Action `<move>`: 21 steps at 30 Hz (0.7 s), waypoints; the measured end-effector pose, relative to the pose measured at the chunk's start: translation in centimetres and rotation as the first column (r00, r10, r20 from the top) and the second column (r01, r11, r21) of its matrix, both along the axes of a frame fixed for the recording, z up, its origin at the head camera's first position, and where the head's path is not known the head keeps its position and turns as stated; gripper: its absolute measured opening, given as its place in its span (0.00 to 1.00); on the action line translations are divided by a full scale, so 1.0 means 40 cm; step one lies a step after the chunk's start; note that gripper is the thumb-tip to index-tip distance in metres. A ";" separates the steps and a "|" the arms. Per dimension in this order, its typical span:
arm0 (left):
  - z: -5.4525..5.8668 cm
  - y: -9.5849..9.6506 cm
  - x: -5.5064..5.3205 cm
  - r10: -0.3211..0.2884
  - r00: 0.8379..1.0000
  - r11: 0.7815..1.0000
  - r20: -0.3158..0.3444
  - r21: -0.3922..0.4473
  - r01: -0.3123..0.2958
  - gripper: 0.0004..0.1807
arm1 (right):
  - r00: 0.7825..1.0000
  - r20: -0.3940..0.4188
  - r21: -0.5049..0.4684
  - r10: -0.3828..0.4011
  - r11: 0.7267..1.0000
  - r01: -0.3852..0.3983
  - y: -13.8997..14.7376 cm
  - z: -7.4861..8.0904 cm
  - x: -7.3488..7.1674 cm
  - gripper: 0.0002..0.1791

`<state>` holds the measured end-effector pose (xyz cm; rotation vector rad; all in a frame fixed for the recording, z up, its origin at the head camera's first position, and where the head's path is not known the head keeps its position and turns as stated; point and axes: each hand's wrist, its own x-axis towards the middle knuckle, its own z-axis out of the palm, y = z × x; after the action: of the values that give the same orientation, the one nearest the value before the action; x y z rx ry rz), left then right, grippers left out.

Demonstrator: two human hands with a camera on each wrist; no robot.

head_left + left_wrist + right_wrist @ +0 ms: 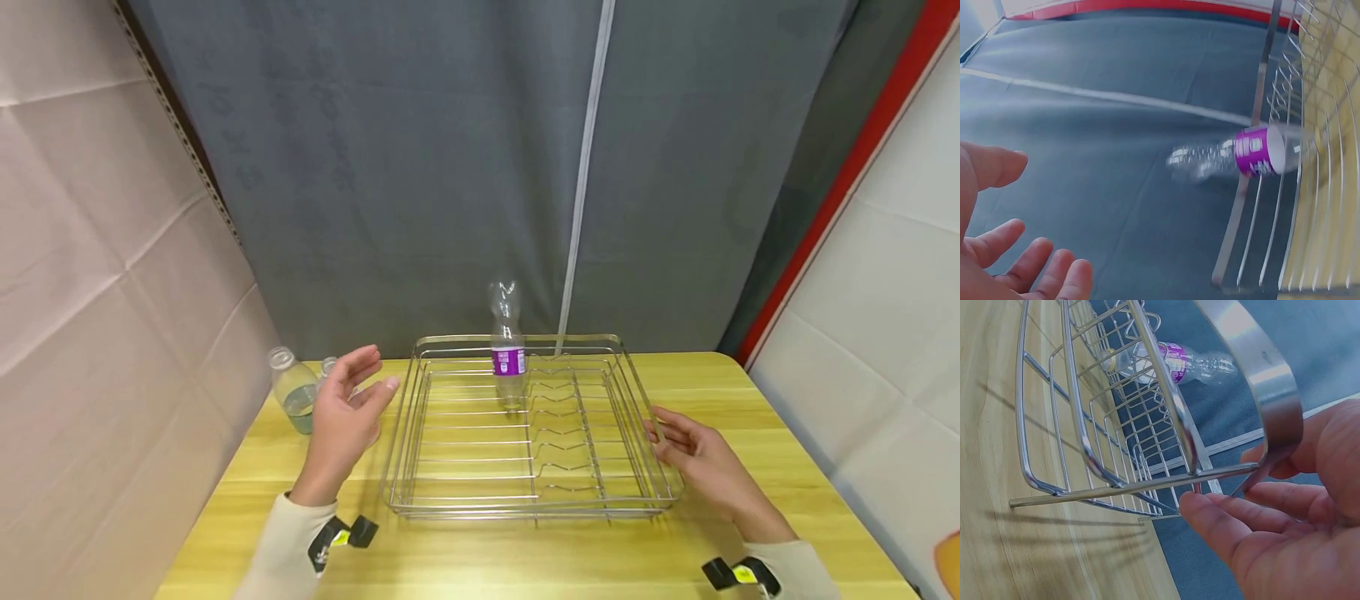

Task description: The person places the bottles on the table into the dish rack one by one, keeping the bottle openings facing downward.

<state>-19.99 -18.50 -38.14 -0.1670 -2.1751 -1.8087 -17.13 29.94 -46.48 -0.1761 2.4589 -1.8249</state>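
A wire dish rack of shiny metal stands on the table. In it a clear plastic bottle with a purple label is upside down, base up and neck down among the wires. My right hand grips the rack's right side; in the right wrist view its fingers curl round the flat metal rim. Raised beside the rack's left side, my left hand holds nothing, its fingers and thumb apart. Behind it another clear bottle neck is mostly hidden.
At the table's left edge stands a clear bottle with a greenish lower part. A grey curtain hangs behind the wooden table. Pale cloth walls flank both sides, with a red strip on the right.
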 end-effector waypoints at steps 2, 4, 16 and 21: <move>-0.013 -0.018 0.017 0.053 0.998 0.999 -0.019 0.011 -0.053 0.29 | 1.000 -0.003 -0.001 0.010 1.000 -0.010 0.001 0.000 -0.001 0.35; -0.026 -0.036 0.029 0.106 0.993 0.994 -0.049 0.028 -0.105 0.29 | 1.000 -0.002 -0.001 0.018 1.000 -0.018 0.003 0.000 -0.002 0.36; -0.099 -0.173 0.048 0.393 0.914 0.916 -0.104 0.129 -0.379 0.28 | 1.000 0.018 0.015 0.024 1.000 -0.025 0.007 -0.003 0.001 0.36; -0.145 -0.228 0.036 0.477 0.876 0.873 -0.071 0.158 -0.462 0.30 | 1.000 0.015 0.020 0.022 1.000 -0.023 0.007 -0.001 0.001 0.36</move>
<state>-18.55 -27.63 -43.93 0.2715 -1.8049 -1.6112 -17.09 30.22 -46.52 -0.1874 2.4545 -1.7849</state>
